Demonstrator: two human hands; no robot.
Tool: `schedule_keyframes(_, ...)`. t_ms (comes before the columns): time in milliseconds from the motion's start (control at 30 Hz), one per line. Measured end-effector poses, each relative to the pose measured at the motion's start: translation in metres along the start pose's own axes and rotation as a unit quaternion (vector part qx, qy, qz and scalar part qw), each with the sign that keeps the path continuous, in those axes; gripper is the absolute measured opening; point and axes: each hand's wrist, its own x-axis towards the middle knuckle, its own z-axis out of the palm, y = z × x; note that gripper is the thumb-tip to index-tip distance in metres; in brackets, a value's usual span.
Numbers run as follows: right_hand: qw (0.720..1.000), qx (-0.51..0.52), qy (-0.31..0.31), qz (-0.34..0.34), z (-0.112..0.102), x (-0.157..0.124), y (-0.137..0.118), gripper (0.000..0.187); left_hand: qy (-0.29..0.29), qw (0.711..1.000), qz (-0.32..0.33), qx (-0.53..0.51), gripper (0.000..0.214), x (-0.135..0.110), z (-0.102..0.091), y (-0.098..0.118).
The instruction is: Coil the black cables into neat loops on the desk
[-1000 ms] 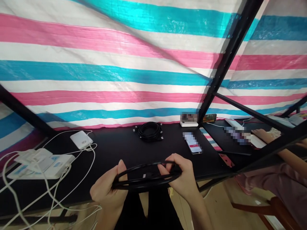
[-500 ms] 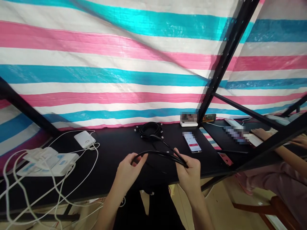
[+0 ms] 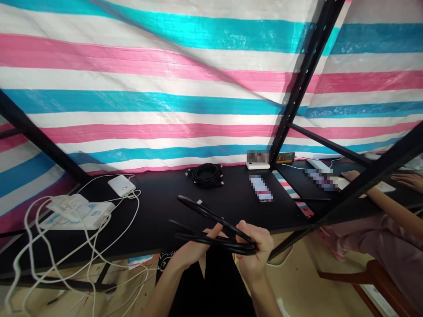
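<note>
Both my hands hold a black cable (image 3: 211, 220) folded into long loops, just in front of the black table's (image 3: 155, 207) near edge. My right hand (image 3: 256, 251) is closed round the bundled end of the loops. My left hand (image 3: 198, 246) pinches the strands beside it, thumb raised over them. Free loop ends stick out to the left and up over the table. A second black cable (image 3: 207, 174) lies coiled at the back of the table.
White power strips (image 3: 77, 213) with white chargers and tangled white cords sit at the left. A phone (image 3: 261, 187) and a small white box (image 3: 256, 163) lie at the back right. Black frame bars cross the view. Another person's arm (image 3: 390, 207) rests at the right.
My hands came together and dropped toward the table's near edge. The wide loop has collapsed into narrow folded loops, gathered at my right hand.
</note>
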Motion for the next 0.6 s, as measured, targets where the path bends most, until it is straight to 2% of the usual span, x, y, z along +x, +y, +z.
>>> schedule_keyframes(100,0.999,0.045,-0.017,0.016,0.009,-0.005,-0.004,0.051,-0.084,0.994,-0.044,-0.06,0.027,-0.004,0.007,0.002)
schedule_keyframes(167,0.993,0.107,-0.017,0.051,0.015,-0.009,-0.003,0.054,-0.091,0.989,-0.043,-0.106,0.034,-0.004,0.011,0.006)
schedule_keyframes(233,0.979,0.174,-0.009,0.108,0.019,-0.012,0.002,0.055,-0.044,0.99,-0.026,-0.134,0.033,-0.003,0.013,0.011)
schedule_keyframes(300,0.961,0.221,-0.009,0.168,0.018,-0.013,0.008,0.054,0.034,0.987,0.002,-0.155,0.026,-0.002,0.01,0.014)
schedule_keyframes(400,0.944,0.234,-0.015,0.234,0.01,-0.008,0.017,0.046,0.134,0.972,0.062,-0.18,0.011,-0.001,-0.002,0.015)
schedule_keyframes(500,0.938,0.2,-0.048,0.28,0.0,0.001,0.022,0.039,0.189,0.964,0.102,-0.157,0.004,-0.002,-0.014,0.014)
schedule_keyframes(600,0.944,0.166,-0.064,0.279,-0.002,0.008,0.024,0.03,0.204,0.966,0.102,-0.12,0.005,-0.004,-0.018,0.014)
